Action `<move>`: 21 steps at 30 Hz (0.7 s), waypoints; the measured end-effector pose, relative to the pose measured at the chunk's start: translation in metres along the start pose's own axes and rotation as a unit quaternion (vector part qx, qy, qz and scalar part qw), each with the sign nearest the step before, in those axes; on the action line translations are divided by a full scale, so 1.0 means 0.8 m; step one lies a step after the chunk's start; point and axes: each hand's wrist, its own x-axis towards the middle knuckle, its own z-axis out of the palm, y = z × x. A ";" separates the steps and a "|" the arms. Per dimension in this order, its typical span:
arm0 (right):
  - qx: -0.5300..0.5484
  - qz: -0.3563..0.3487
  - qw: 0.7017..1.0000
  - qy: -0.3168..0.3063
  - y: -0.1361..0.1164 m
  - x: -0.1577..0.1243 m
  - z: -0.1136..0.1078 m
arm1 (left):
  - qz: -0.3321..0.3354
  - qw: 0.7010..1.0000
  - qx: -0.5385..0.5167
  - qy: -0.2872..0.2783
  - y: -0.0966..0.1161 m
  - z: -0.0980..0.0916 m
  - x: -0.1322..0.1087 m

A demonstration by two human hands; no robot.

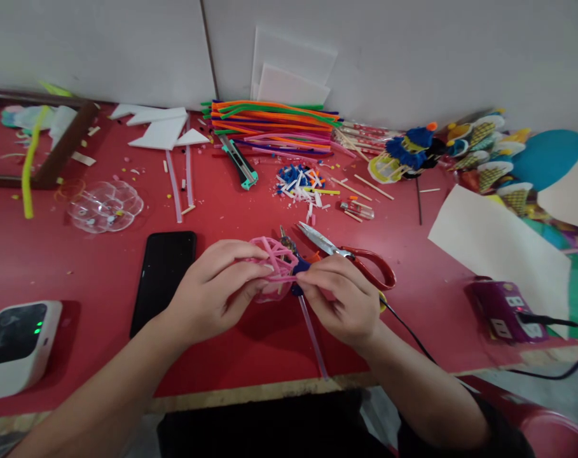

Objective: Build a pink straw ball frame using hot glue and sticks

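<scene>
My left hand (222,283) is closed around the left side of a pink openwork ball (276,251), which seems bent from pipe cleaners. From the right, my right hand (343,296) pinches the end of a pink strip on that ball, with fingertips close to those of my left. Partly hidden behind my right hand lies a blue glue gun (301,264), its nozzle pointing away from me. Just beyond it rest scissors (372,261) with red handles, blades apart. A translucent glue stick (313,340) lies below the ball.
A black phone (163,280) lies left of my left hand. Farther back are a utility knife (240,162), bundled colored pipe cleaners (274,127) and small scraps (301,181). A purple power socket (505,312) with a cable stands at right, a white device (21,346) at left.
</scene>
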 end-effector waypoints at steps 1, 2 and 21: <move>0.000 -0.001 1.000 -0.001 0.000 0.000 0.000 | 0.003 1.000 0.003 -0.010 -0.001 -0.002 0.001; -0.001 -0.001 1.000 0.000 0.000 0.000 0.000 | 0.007 1.000 0.007 -0.021 -0.001 -0.004 0.001; 0.007 0.081 0.994 0.070 -0.008 -0.010 0.004 | 0.032 0.996 0.062 -0.049 0.007 -0.009 0.004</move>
